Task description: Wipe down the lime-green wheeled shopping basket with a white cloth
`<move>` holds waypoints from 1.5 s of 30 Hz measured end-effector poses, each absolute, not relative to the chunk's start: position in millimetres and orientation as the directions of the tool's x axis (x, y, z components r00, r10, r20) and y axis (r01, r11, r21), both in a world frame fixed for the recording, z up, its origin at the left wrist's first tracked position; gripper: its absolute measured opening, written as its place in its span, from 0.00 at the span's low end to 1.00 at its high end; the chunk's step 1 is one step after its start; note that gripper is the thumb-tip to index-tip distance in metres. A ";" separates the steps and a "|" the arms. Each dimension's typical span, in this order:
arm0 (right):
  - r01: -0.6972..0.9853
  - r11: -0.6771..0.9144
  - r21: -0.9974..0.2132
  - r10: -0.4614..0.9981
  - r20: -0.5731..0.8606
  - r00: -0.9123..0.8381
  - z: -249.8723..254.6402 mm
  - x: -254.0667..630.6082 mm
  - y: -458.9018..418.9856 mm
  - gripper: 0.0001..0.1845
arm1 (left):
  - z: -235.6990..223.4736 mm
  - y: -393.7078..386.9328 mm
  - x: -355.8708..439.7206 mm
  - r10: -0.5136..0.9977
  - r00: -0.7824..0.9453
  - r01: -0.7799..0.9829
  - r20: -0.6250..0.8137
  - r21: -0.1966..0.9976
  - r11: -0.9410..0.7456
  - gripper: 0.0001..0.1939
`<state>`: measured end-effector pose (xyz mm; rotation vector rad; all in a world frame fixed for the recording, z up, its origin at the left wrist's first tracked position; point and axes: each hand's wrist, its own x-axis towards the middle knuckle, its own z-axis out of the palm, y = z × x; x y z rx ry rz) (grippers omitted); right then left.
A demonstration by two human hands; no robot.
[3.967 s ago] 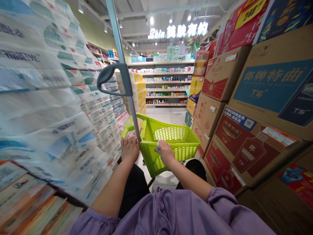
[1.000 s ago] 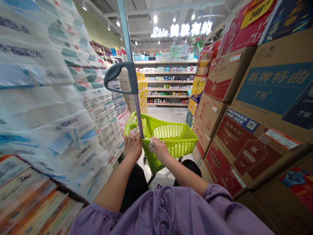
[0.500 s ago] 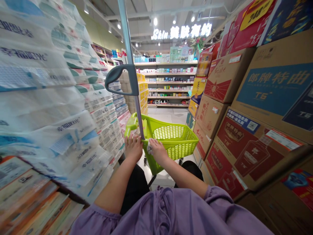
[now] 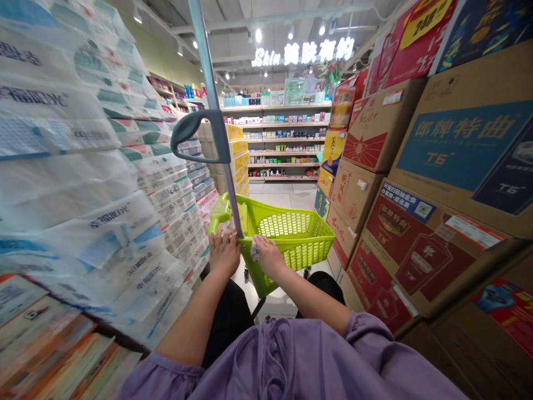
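Note:
A lime-green shopping basket cart (image 4: 310, 253) with perforated sides stands in front of my knees. A metal pole (image 4: 231, 191) rises from its near end and carries a grey loop handle (image 4: 220, 136). My left hand (image 4: 225, 253) is curled over the green rim just left of the pole. On the other side of the pole, my right hand (image 4: 268, 255) is closed around a crumpled whitish cloth (image 4: 255, 251), pressed against the basket's near rim. The undersides of the fingers are hidden on both hands.
Tall stacks of plastic-wrapped tissue packs (image 4: 108, 216) line the left side. Cardboard liquor cartons (image 4: 462, 150) are piled high on the right. A tiled floor aisle (image 4: 287, 194) runs between them to shelves of small goods (image 4: 287, 125) at the back.
The view has turned slightly, so the surroundings sit a little further left. Both hands keep nearly the same places on the basket, and the cloth stays under my right hand.

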<state>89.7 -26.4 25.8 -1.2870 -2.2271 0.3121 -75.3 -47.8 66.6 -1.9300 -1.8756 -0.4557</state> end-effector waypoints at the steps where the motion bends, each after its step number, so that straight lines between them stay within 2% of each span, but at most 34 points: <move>1: 0.728 0.517 -0.450 0.853 0.342 -0.394 23.1 93.4 -25.7 0.36 | 66.5 -48.1 -75.9 0.865 0.045 0.998 0.500 -0.070 -0.012 0.23; 3: 0.753 0.478 -0.453 0.873 0.339 -0.351 12.5 109.4 -22.0 0.37 | 66.5 -48.5 -76.9 0.868 0.050 0.997 0.495 -0.077 -0.013 0.23; 6: 0.818 0.323 -0.476 0.936 0.289 -0.201 -5.7 142.3 -13.3 0.37 | 66.3 -47.7 -77.0 0.868 0.053 0.997 0.494 -0.075 -0.018 0.22; 10: 0.840 0.171 -0.515 0.971 0.233 -0.055 -6.3 156.8 -5.3 0.30 | 65.0 -44.9 -75.3 0.869 0.044 0.998 0.494 -0.065 -0.014 0.22; 13: 0.817 0.273 -0.509 0.953 0.262 -0.155 7.7 133.2 -7.2 0.28 | 64.0 -43.9 -75.0 0.869 0.032 0.998 0.494 -0.056 -0.005 0.23; 16: 0.760 0.422 -0.494 0.903 0.304 -0.304 18.0 107.5 -13.1 0.33 | 64.5 -45.4 -75.7 0.869 0.038 0.998 0.493 -0.065 -0.007 0.23; 18: 0.737 0.466 -0.489 0.882 0.319 -0.347 18.5 103.5 -16.1 0.34 | 65.6 -47.2 -76.1 0.868 0.048 0.997 0.494 -0.078 -0.011 0.23; 21: 0.759 0.438 -0.482 0.896 0.305 -0.323 11.6 118.0 -17.1 0.36 | 67.5 -48.9 -75.3 0.870 0.052 0.996 0.490 -0.091 -0.009 0.24; 26: 0.831 0.263 -0.491 0.960 0.218 -0.175 9.5 131.5 -14.1 0.35 | 67.8 -47.0 -72.5 0.869 0.043 0.997 0.493 -0.075 -0.007 0.23; 33: 0.707 0.531 -0.467 0.846 0.332 -0.417 23.9 98.2 -19.7 0.36 | 66.1 -48.4 -73.3 0.865 0.047 0.996 0.500 -0.084 -0.006 0.23; 40: 0.787 0.365 -0.497 0.927 0.267 -0.262 13.4 121.4 -14.7 0.36 | 72.4 -52.5 -62.9 0.890 0.028 0.992 0.456 -0.121 0.031 0.22; 42: 0.781 0.380 -0.495 0.921 0.279 -0.271 17.1 113.4 -16.1 0.34 | 73.7 -53.5 -59.0 0.886 0.030 0.991 0.463 -0.131 0.035 0.21; 45: 0.729 0.502 -0.465 0.860 0.356 -0.366 24.6 93.5 -24.6 0.34 | 74.8 -56.0 -54.7 0.879 0.046 0.989 0.475 -0.144 0.026 0.20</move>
